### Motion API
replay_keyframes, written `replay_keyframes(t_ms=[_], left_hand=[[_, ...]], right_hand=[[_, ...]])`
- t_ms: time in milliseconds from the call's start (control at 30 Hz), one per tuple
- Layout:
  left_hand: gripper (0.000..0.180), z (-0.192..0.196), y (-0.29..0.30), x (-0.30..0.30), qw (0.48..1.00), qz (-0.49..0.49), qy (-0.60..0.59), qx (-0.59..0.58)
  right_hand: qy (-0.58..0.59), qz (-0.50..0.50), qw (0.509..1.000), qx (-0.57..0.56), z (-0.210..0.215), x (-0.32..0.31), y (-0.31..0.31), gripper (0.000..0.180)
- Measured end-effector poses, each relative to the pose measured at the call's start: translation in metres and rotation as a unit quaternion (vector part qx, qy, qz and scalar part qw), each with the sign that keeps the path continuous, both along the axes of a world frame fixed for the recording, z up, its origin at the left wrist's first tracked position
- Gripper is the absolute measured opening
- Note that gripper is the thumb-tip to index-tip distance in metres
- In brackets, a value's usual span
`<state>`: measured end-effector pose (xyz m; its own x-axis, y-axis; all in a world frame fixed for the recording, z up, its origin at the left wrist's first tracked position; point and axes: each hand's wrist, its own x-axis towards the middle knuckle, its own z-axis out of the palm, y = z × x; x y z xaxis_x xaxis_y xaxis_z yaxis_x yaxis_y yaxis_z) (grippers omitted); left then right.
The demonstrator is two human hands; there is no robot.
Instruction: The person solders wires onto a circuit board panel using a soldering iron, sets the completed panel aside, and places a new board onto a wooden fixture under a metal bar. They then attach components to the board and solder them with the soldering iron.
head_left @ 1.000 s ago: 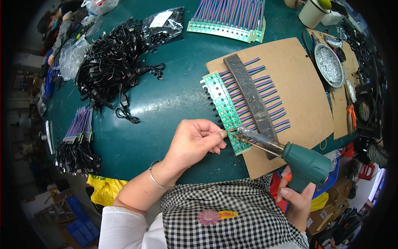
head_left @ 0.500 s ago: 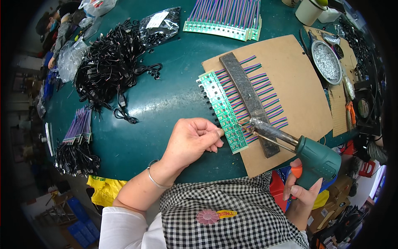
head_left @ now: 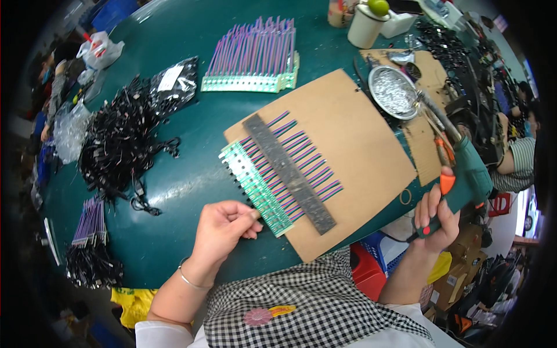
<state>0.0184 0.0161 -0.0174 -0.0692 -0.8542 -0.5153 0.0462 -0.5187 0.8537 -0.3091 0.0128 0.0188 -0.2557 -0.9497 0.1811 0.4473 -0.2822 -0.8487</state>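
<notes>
My right hand [head_left: 436, 223] is wrapped round the handle of a green soldering gun [head_left: 473, 168] with an orange trigger. Its metal barrel points up and away, the front end beside a round metal bowl [head_left: 394, 91] of silvery bits. My left hand [head_left: 229, 227] is closed in a pinch at the near left edge of a green circuit board panel [head_left: 255, 188]; whatever its fingertips hold is hidden. Small black parts line the panel's left edge. Purple, green and dark wires run right from the panel, under a dark flat bar [head_left: 290, 174] lying across them on a brown cardboard sheet [head_left: 360, 151].
Finished-looking panels with purple wires [head_left: 252, 58] lie at the back. At left are a heap of black cables [head_left: 116, 139], a bag of black parts [head_left: 174, 87] and a wired bundle [head_left: 90, 232]. A cream cup [head_left: 366, 29] stands far right; another person's arm [head_left: 513, 159] shows at right.
The soldering gun has left the circuit board panel and swung right, up to the metal bowl. My left hand keeps its pinch at the panel's edge. The whole view has shifted.
</notes>
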Motion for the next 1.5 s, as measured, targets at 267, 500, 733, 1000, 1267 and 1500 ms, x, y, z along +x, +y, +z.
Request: replay_keyframes(t_ms=[267, 500, 733, 1000, 1267, 1500], left_hand=[[0.013, 0.001, 0.002, 0.01, 1.0, -0.014, 0.0, 0.01], [0.015, 0.008, -0.016, 0.047, 0.988, -0.053, -0.131, -0.071], [0.011, -0.007, -0.055, 0.113, 0.791, 0.098, -0.544, -0.262], [0.009, -0.021, -0.068, 0.117, 0.796, 0.08, -0.533, -0.275], [0.01, 0.015, -0.023, 0.062, 0.843, 0.079, -0.389, -0.364], [0.024, 0.044, 0.016, -0.012, 0.835, -0.063, -0.249, -0.487]], right_hand=[[0.168, -0.129, 0.965, 0.154, -0.019, -0.002, -0.042, 0.038], [0.229, -0.112, 0.963, 0.092, -0.013, -0.003, -0.011, 0.051], [0.233, -0.078, 0.967, 0.073, -0.01, 0.016, -0.004, 0.056], [0.222, -0.042, 0.972, 0.068, -0.006, 0.029, 0.004, 0.057], [0.172, 0.032, 0.982, 0.07, -0.002, 0.043, 0.017, 0.062], [0.142, 0.205, 0.959, 0.138, 0.002, 0.106, 0.019, 0.046]])
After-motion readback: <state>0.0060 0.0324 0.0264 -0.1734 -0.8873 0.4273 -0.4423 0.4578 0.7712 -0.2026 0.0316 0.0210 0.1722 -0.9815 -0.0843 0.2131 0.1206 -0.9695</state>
